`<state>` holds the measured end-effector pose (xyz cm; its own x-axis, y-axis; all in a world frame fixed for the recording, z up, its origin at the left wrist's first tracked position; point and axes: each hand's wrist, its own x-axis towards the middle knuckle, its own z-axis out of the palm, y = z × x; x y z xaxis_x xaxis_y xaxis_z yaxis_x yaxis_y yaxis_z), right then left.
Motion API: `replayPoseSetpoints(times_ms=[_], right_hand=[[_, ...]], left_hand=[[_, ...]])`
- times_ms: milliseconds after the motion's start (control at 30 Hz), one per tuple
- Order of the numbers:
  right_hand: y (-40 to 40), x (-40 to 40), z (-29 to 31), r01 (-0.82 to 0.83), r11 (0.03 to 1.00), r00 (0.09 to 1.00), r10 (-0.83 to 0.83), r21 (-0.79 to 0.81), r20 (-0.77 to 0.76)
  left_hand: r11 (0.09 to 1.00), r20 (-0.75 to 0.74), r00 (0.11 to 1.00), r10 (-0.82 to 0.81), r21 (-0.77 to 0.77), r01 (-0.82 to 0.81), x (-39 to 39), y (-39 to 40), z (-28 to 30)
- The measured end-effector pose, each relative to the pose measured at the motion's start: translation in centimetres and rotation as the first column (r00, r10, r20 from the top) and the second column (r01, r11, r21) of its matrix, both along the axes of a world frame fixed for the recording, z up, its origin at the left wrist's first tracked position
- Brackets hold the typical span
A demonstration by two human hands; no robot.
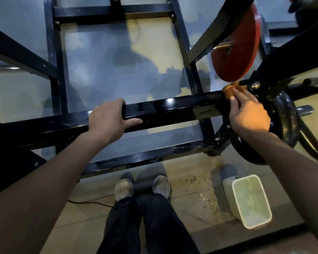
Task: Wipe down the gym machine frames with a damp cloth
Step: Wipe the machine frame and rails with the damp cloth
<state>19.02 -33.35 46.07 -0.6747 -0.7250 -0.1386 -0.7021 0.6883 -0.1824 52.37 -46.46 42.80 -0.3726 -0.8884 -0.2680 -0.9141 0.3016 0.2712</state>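
Note:
A glossy black frame bar [173, 107] of the gym machine runs across the middle of the view. My left hand [108, 120] grips this bar, fingers curled over its far edge and thumb lying along the near face. My right hand [248, 112] holds a small orange-brown cloth [229, 91] against the bar's right end, beside a bolted joint. Only the part of the cloth beyond my fingers shows. The bar looks wet and shiny near the cloth.
A red weight plate [237, 46] hangs just behind the right end of the bar, and a black plate [285, 116] sits on a peg to the right. A white tub of water [250, 200] stands on the floor by my right foot, with drips around it. More black frame rails lie beyond and below.

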Motion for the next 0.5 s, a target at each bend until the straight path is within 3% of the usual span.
replayPoseSetpoints(times_ms=[100, 233, 333, 500], right_hand=[[-1.2, 3.5, -0.4, 0.099, 0.994, 0.993, -0.095, -0.050, 0.076], [-3.4, 13.3, -1.7, -0.159, 0.977, 0.971, 0.180, -0.140, 0.156], [-5.2, 19.4, -2.4, -0.376, 0.916, 0.887, 0.399, -0.136, 0.234], [-5.4, 16.5, -1.7, -0.512, 0.847, 0.812, 0.531, -0.144, 0.241]], left_hand=[[1.000, 0.007, 1.000, 0.008, -0.003, -0.008, -0.1, 0.0, 0.0], [1.000, 0.041, 0.999, 0.017, -0.004, -0.017, -0.4, 0.2, 0.4], [0.999, 0.045, 0.998, 0.034, 0.001, -0.034, -0.6, 0.3, 0.7], [0.999, 0.032, 0.999, 0.032, 0.022, -0.033, -0.6, 0.2, 0.8]])
